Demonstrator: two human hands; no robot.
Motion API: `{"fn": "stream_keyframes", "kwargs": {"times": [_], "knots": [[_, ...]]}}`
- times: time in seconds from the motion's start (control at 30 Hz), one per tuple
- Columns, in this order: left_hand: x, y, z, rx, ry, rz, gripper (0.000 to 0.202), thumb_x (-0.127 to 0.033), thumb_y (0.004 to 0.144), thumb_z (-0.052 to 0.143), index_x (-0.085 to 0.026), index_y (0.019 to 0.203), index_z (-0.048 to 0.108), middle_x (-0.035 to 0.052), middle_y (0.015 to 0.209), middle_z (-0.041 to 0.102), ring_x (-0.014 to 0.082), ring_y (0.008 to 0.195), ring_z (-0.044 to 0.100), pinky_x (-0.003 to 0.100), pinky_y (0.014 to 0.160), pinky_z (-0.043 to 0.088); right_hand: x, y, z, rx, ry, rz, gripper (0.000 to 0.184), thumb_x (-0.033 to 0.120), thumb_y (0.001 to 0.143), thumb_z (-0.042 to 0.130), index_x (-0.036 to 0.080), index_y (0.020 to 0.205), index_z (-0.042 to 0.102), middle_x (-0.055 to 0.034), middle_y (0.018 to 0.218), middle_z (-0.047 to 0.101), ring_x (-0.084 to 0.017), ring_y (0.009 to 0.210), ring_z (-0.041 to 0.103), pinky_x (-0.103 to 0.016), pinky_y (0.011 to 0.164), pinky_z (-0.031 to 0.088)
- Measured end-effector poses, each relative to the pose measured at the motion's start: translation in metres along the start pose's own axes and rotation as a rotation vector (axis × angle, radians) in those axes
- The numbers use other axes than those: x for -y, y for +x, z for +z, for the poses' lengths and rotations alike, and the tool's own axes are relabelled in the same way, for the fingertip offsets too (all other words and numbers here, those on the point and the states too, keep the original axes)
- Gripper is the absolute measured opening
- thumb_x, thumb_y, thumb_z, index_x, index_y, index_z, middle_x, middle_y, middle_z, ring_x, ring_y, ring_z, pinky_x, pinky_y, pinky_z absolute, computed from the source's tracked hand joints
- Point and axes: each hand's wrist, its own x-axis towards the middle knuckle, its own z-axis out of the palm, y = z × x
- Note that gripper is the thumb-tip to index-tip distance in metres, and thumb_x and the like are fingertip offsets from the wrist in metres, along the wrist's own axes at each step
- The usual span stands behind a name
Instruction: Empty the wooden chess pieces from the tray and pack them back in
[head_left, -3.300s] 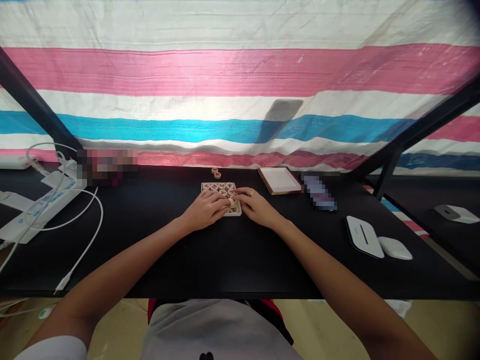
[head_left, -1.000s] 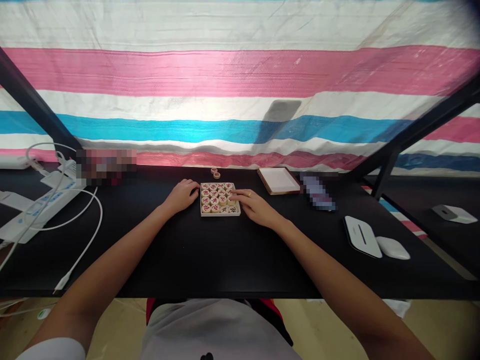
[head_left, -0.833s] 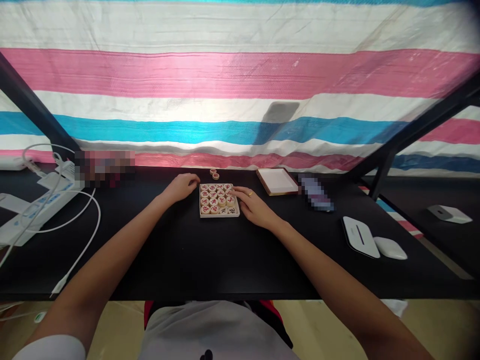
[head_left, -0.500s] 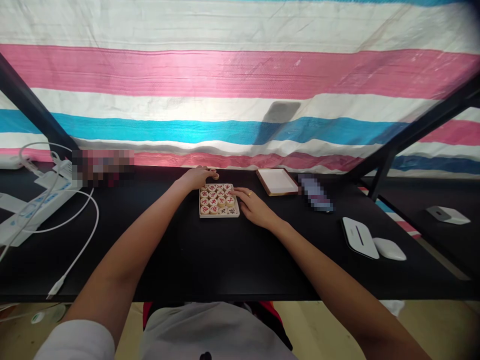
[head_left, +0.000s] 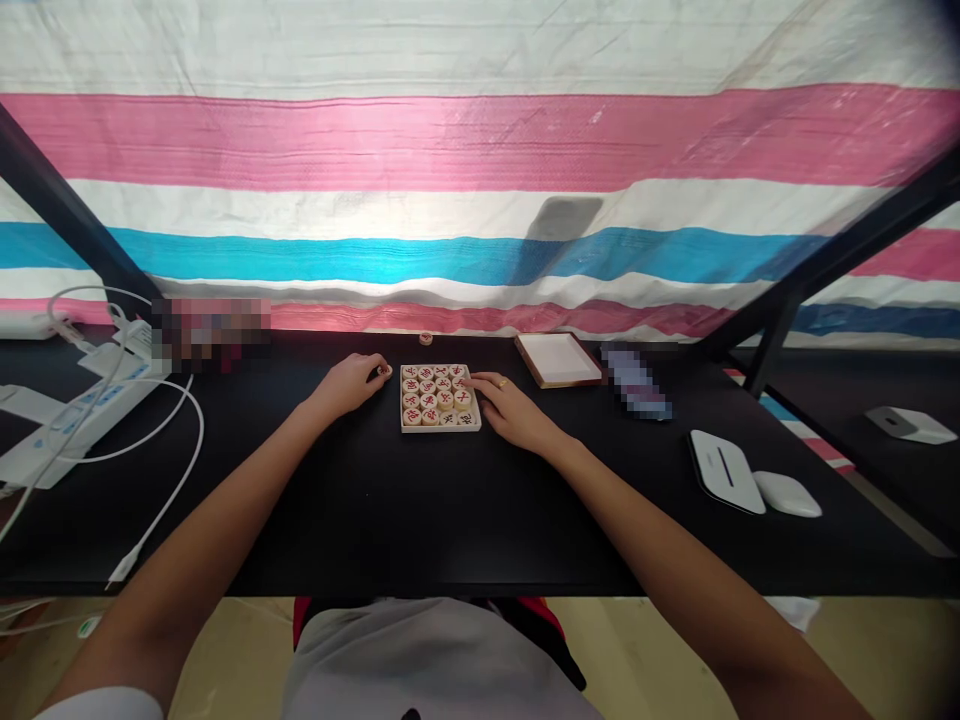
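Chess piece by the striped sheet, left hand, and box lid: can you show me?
Xiangqi piece (head_left: 425,339), head view: top face.
Left hand (head_left: 352,382), head view: its back.
Box lid (head_left: 559,358), head view: white inside.

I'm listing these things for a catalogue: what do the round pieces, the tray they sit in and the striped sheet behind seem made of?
Round pieces: probably wood, perhaps plastic; pale and smooth-looking, with red or black characters.
Tray: cardboard or plastic, I can't tell; white, with thin straight walls.
Striped sheet: likely woven plastic; creased, slightly shiny.
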Motion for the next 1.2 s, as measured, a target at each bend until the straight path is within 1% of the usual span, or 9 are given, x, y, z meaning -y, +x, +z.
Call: {"fn": "stream_keyframes", "kwargs": {"times": [0.07, 0.2, 0.33, 0.4, 0.5, 0.7, 0.83, 0.97, 1.2], "knots": [[-0.005, -0.011, 0.005, -0.057, 0.016, 0.037, 0.025, -0.034, 0.091, 0.044, -0.021, 0.105, 0.061, 0.0063, 0.108, 0.067, 0.0241, 0.1, 0.058, 0.036, 0.086, 0.046, 0.0, 0.0, 0.0, 0.007, 0.0, 0.009, 0.058, 0.007, 0.084, 0.041, 0.029, 0.137, 0.043, -0.0096, 0.131, 0.047, -0.025, 0.121, 0.048, -0.049, 0.104, 0.042], [-0.011, -0.016, 0.008, -0.074, 0.003, 0.097, 0.019, -0.03, 0.09, 0.047, -0.022, 0.099, 0.061, 0.0052, 0.1, 0.067, 0.0229, 0.097, 0.057, 0.035, 0.085, 0.046, 0.001, -0.001, -0.001, 0.018, 0.004, 0.017, 0.056, 0.007, 0.085, 0.041, 0.028, 0.137, 0.043, -0.0097, 0.131, 0.048, -0.025, 0.121, 0.048, -0.048, 0.104, 0.042], [-0.012, -0.012, 0.009, -0.112, -0.098, 0.048, 0.032, -0.024, 0.084, 0.053, -0.018, 0.115, 0.056, 0.0054, 0.095, 0.063, 0.0212, 0.092, 0.056, 0.034, 0.084, 0.046, 0.001, -0.001, -0.001, 0.007, 0.001, 0.012, 0.055, 0.008, 0.085, 0.041, 0.027, 0.136, 0.044, -0.0103, 0.13, 0.048, -0.025, 0.12, 0.049, -0.048, 0.103, 0.042], [-0.012, -0.012, 0.01, -0.107, -0.128, 0.043, 0.034, -0.021, 0.082, 0.053, -0.018, 0.116, 0.056, 0.0048, 0.092, 0.062, 0.0211, 0.092, 0.055, 0.034, 0.085, 0.046, 0.001, -0.001, -0.001, 0.001, 0.004, 0.007, 0.055, 0.008, 0.085, 0.041, 0.028, 0.136, 0.044, -0.0102, 0.129, 0.049, -0.025, 0.119, 0.049, -0.049, 0.103, 0.042], [-0.014, -0.012, 0.01, -0.088, -0.1, 0.061, 0.025, -0.024, 0.084, 0.052, -0.02, 0.106, 0.06, 0.006, 0.097, 0.06, 0.0226, 0.097, 0.053, 0.036, 0.088, 0.046, 0.001, -0.001, -0.001, 0.005, 0.01, 0.004, 0.055, 0.009, 0.085, 0.042, 0.029, 0.137, 0.043, -0.0098, 0.128, 0.049, -0.025, 0.118, 0.05, -0.049, 0.102, 0.043], [-0.017, -0.012, 0.009, -0.178, -0.004, 0.06, 0.035, -0.022, 0.085, 0.049, -0.018, 0.12, 0.054, 0.01, 0.109, 0.056, 0.0249, 0.103, 0.051, 0.039, 0.093, 0.043, 0.001, -0.001, -0.001, 0.011, 0.011, 0.013, 0.055, 0.01, 0.085, 0.042, 0.029, 0.137, 0.043, -0.0098, 0.129, 0.05, -0.025, 0.118, 0.05, -0.049, 0.102, 0.044], [-0.014, -0.009, 0.01, -0.25, 0.097, -0.019, 0.036, -0.026, 0.088, 0.047, -0.018, 0.122, 0.054, 0.0116, 0.111, 0.055, 0.0264, 0.104, 0.05, 0.039, 0.091, 0.042, 0.003, -0.001, -0.002, 0.008, 0.012, 0.013, 0.055, 0.01, 0.085, 0.042, 0.029, 0.137, 0.043, -0.0098, 0.128, 0.05, -0.025, 0.117, 0.051, -0.049, 0.101, 0.045], [-0.009, -0.009, 0.011, -0.175, 0.116, -0.035, 0.036, -0.033, 0.09, 0.047, -0.02, 0.123, 0.056, 0.0117, 0.118, 0.057, 0.0283, 0.109, 0.049, 0.04, 0.089, 0.041, 0.003, -0.001, -0.002, 0.011, 0.007, 0.017, 0.055, 0.01, 0.085, 0.042, 0.029, 0.137, 0.043, -0.0096, 0.128, 0.051, -0.025, 0.117, 0.051, -0.048, 0.101, 0.044], [-0.011, -0.009, 0.009, -0.143, 0.081, -0.017, 0.024, -0.034, 0.091, 0.047, -0.022, 0.104, 0.063, 0.0082, 0.103, 0.065, 0.0258, 0.099, 0.054, 0.038, 0.085, 0.04, 0.001, -0.001, -0.002, 0.007, 0.014, 0.008, 0.054, 0.011, 0.085, 0.043, 0.029, 0.136, 0.044, -0.0096, 0.126, 0.052, -0.025, 0.114, 0.053, -0.049, 0.099, 0.046]]}}
